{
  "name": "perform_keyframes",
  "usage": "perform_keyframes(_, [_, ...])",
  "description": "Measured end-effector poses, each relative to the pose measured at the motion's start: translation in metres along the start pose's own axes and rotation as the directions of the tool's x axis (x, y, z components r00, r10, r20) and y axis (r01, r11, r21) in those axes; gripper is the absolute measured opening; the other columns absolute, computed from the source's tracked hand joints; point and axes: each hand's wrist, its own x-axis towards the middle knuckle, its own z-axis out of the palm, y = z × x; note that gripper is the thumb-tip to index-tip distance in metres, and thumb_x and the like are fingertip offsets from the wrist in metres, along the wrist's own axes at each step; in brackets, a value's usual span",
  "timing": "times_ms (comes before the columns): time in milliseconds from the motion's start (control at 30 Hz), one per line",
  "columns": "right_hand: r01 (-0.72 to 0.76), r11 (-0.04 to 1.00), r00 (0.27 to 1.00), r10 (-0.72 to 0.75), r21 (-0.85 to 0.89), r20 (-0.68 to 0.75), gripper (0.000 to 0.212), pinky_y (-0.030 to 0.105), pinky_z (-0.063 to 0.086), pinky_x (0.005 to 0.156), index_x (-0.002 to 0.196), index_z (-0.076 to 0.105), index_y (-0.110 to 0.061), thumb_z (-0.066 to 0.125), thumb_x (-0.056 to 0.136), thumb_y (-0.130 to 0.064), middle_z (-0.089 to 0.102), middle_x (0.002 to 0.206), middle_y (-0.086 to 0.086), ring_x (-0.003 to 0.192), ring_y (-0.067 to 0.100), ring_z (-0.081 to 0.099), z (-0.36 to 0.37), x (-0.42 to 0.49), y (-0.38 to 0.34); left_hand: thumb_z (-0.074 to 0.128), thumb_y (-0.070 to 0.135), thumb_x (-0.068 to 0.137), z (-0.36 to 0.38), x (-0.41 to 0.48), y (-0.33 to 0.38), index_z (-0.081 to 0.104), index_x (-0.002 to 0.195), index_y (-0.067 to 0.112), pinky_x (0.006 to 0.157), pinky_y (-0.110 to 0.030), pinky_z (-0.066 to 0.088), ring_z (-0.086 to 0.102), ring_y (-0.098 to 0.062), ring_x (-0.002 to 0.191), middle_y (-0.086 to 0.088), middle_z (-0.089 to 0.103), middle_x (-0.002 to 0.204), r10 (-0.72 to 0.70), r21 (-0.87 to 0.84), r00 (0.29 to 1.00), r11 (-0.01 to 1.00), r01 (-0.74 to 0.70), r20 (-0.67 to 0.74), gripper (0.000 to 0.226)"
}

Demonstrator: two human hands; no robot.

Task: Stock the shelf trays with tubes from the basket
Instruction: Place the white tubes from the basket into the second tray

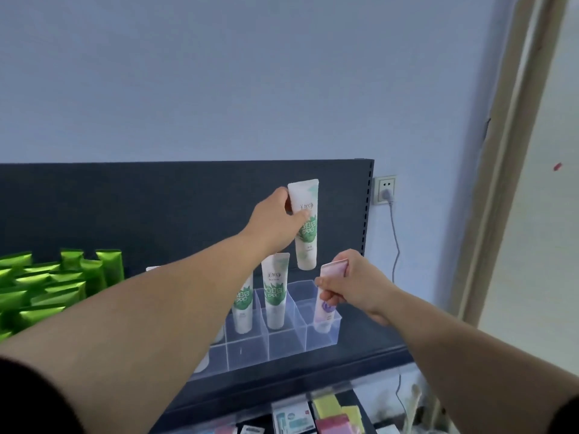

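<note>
Above the tray (285, 343), a white tube (306, 228) bears green leaves.

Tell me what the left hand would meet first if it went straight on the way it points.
Probably the shelf's dark back panel: the left hand, gripping a white-and-green tube, points at it with nothing visible between. Depth is unclear.

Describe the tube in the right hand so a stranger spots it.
On the dark shelf stands a clear divided tray. At its right end the right hand pinches a tube. It alone is pink and purple; neighbouring tubes are white with green leaves.
</note>
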Motion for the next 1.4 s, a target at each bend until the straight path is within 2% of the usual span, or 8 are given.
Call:
perform_keyframes(133, [-0.075, 0.996, 0.997, 0.074, -0.055, -0.005, 0.032, 0.036, 0.060, 0.070, 0.108, 0.047, -0.010, 0.069, 0.085, -0.013, 0.070, 0.072, 0.012, 0.065, 0.021, 0.066, 0.008, 0.013, 0.012, 0.059, 0.029, 0.092, 0.012, 0.021, -0.003, 0.050, 0.117, 0.018, 0.076, -0.026, 0.040, 0.055, -0.014, 0.096, 0.007, 0.058, 0.107, 0.001, 0.050, 0.997, 0.999, -0.005, 0.076, 0.030])
perform_keyframes(300, [-0.050, 0.950, 0.996, 0.026, -0.308, -0.080, 0.036, 0.026, 0.052, 0.062, 0.106, 0.047, -0.020, 0.072, 0.082, -0.027, 0.064, 0.097, 0.004, 0.083, 0.018, 0.065, 0.006, 0.020, 0.013, 0.065, 0.030, 0.087, 0.023, 0.040, -0.010, 0.053, 0.111, 0.020, 0.077, -0.030, 0.047, 0.058, -0.017, 0.095, 0.005, 0.060, 0.107, -0.011, 0.203, 0.981, 0.979, -0.029, 0.195, 0.029])
perform_keyframes(467, [-0.019, 0.926, 0.997, -0.010, -0.377, -0.074, 0.038, 0.038, 0.056, 0.081, 0.105, 0.051, -0.024, 0.077, 0.077, -0.025, 0.065, 0.094, -0.005, 0.088, 0.016, 0.064, 0.001, 0.024, 0.016, 0.070, 0.039, 0.079, 0.030, 0.049, -0.020, 0.058, 0.094, 0.022, 0.090, -0.041, 0.048, 0.059, -0.021, 0.094, 0.004, 0.064, 0.100, -0.061, 0.410, 0.949, 0.909, -0.076, 0.310, 0.025])
perform_keyframes(667, [-0.007, 0.941, 0.997, -0.020, -0.337, -0.074, 0.040, 0.041, 0.058, 0.081, 0.104, 0.049, -0.027, 0.077, 0.077, -0.021, 0.067, 0.098, -0.004, 0.087, 0.015, 0.067, 0.002, 0.028, 0.023, 0.068, 0.043, 0.079, 0.034, 0.050, -0.029, 0.053, 0.093, 0.032, 0.093, -0.036, 0.039, 0.053, -0.019, 0.098, 0.009, 0.057, 0.098, -0.124, 0.596, 0.919, 0.791, -0.137, 0.375, 0.023])
perform_keyframes(800, [-0.005, 0.952, 0.996, -0.022, -0.306, -0.085, 0.040, 0.038, 0.059, 0.080, 0.104, 0.047, -0.027, 0.076, 0.079, -0.017, 0.066, 0.104, -0.004, 0.090, 0.015, 0.068, 0.003, 0.029, 0.026, 0.065, 0.037, 0.081, 0.036, 0.049, -0.031, 0.062, 0.095, 0.023, 0.094, -0.038, 0.037, 0.057, -0.019, 0.094, 0.005, 0.065, 0.099, -0.170, 0.658, 0.894, 0.734, -0.164, 0.413, 0.021])
perform_keyframes(967, [-0.001, 0.958, 0.995, -0.027, -0.287, -0.094, 0.039, 0.036, 0.059, 0.079, 0.104, 0.048, -0.028, 0.076, 0.079, -0.016, 0.067, 0.104, -0.006, 0.089, 0.013, 0.068, 0.003, 0.028, 0.030, 0.063, 0.031, 0.084, 0.039, 0.046, -0.032, 0.065, 0.100, 0.019, 0.087, -0.036, 0.042, 0.059, -0.020, 0.094, 0.003, 0.066, 0.100, -0.168, 0.678, 0.883, 0.706, -0.203, 0.438, 0.020])
perform_keyframes(1100, [0.024, 0.968, 0.993, -0.052, -0.250, -0.108, 0.044, 0.038, 0.059, 0.080, 0.109, 0.047, -0.030, 0.074, 0.080, -0.012, 0.066, 0.107, -0.006, 0.089, 0.014, 0.070, 0.003, 0.024, 0.031, 0.064, 0.022, 0.082, 0.041, 0.044, -0.035, 0.056, 0.093, 0.027, 0.081, -0.037, 0.053, 0.059, -0.020, 0.092, 0.002, 0.064, 0.105, -0.111, 0.619, 0.880, 0.751, -0.230, 0.461, 0.015])
perform_keyframes(1400, [0.063, 0.951, 0.988, -0.102, -0.301, -0.114, 0.034, 0.041, 0.061, 0.073, 0.106, 0.048, -0.034, 0.067, 0.086, -0.014, 0.067, 0.103, 0.000, 0.090, 0.016, 0.068, 0.009, 0.022, 0.033, 0.067, 0.018, 0.083, 0.039, 0.038, -0.045, 0.059, 0.095, 0.027, 0.079, -0.033, 0.052, 0.059, -0.018, 0.094, 0.004, 0.063, 0.105, -0.058, 0.518, 0.914, 0.837, -0.174, 0.401, 0.017])
